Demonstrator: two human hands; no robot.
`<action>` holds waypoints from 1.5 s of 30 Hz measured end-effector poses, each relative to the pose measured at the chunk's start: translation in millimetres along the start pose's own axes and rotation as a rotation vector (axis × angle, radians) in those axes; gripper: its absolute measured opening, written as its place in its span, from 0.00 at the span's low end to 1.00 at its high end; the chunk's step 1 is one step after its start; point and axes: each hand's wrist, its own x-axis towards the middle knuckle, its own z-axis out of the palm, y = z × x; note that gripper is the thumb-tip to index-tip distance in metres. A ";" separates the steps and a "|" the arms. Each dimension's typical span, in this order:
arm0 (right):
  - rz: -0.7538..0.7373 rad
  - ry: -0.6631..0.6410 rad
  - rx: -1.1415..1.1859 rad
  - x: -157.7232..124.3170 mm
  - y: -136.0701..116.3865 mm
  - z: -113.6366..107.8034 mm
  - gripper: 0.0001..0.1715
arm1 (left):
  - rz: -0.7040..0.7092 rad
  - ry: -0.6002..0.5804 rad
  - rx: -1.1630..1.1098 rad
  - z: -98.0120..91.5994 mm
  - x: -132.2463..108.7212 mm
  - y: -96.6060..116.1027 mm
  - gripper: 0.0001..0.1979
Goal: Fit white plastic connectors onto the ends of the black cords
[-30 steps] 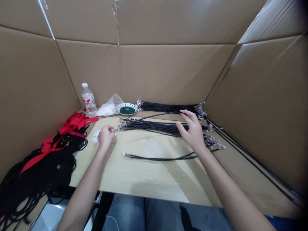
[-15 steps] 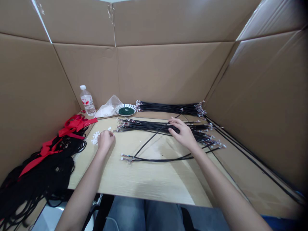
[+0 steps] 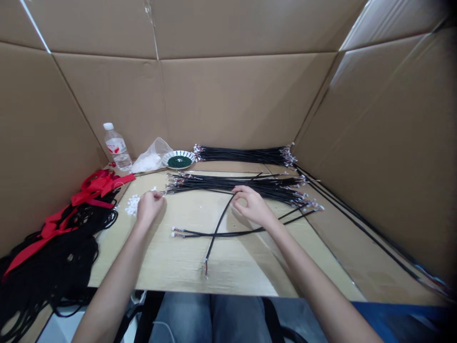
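Note:
My right hand [image 3: 252,205] is closed in a pinch round one black cable [image 3: 216,229] that runs from the fingers down to the table's front edge. Just behind the hand lies a bundle of black cables [image 3: 235,183] with small connectors at the ends. My left hand [image 3: 148,206] is closed beside a heap of small white connectors [image 3: 133,204]; what its fingers hold is too small to name. Two more black cables [image 3: 228,233] lie flat across the middle, crossed by the held one.
A second cable bundle [image 3: 243,154] lies against the back cardboard wall. At the back left stand a water bottle [image 3: 115,146], a clear plastic bag [image 3: 152,157] and a small dish of dark green bits [image 3: 178,160]. Red straps [image 3: 89,188] and black cords [image 3: 43,267] pile at the left.
My right hand has drawn one cable off the bundle and moved it left and toward me; its free end now reaches the table's front edge. My left hand stayed by the white connectors.

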 end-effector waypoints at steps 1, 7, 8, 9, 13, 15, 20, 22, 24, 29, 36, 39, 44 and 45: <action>-0.028 -0.026 0.018 0.2 -11.3 0.2 0.07 | 0.002 -0.015 -0.062 0.8 0.2 1.2 0.11; -0.300 -0.457 0.394 -3.8 -74.1 12.6 0.20 | -0.006 -0.105 -0.398 6.5 -3.2 11.7 0.14; -0.318 -0.548 0.425 -5.0 -79.8 16.2 0.20 | -0.014 -0.121 -0.438 6.7 -4.4 13.8 0.13; -0.328 -0.624 0.435 -6.1 -83.6 19.8 0.21 | -0.022 -0.138 -0.474 6.6 -5.6 15.7 0.13; -0.342 -0.762 0.396 -8.9 -85.4 29.4 0.20 | -0.040 -0.203 -0.576 4.4 -10.1 22.8 0.13; -0.358 -0.747 0.377 -10.3 -83.0 31.0 0.19 | -0.038 -0.224 -0.609 3.2 -12.0 26.1 0.12; -0.458 -0.716 0.344 -16.9 -78.9 35.9 0.12 | -0.045 -0.242 -0.648 3.2 -14.2 31.2 0.10; -0.496 -0.701 0.373 -18.9 -77.9 38.7 0.10 | -0.058 -0.251 -0.664 3.9 -14.4 31.5 0.10; -0.505 -0.659 0.449 -19.6 -77.4 40.0 0.08 | -0.065 -0.260 -0.683 4.1 -15.5 32.4 0.10; -0.374 -0.399 0.616 -19.4 -78.8 33.5 0.07 | -0.018 -0.340 -0.748 2.0 -27.0 46.0 0.10; -0.281 -0.040 0.573 -22.5 -83.6 24.4 0.05 | -0.049 -0.651 -0.822 -6.6 -50.5 70.1 0.10; -0.225 0.005 0.549 -22.1 -84.7 23.4 0.05 | -0.047 -0.755 -0.845 -10.3 -54.7 72.0 0.10; -0.182 0.016 0.556 -21.3 -85.3 23.4 0.05 | -0.019 -0.900 -0.920 -14.0 -56.6 68.5 0.11; -0.170 0.014 0.552 -21.3 -85.6 23.4 0.06 | -0.011 -0.923 -0.925 -14.3 -56.7 67.7 0.12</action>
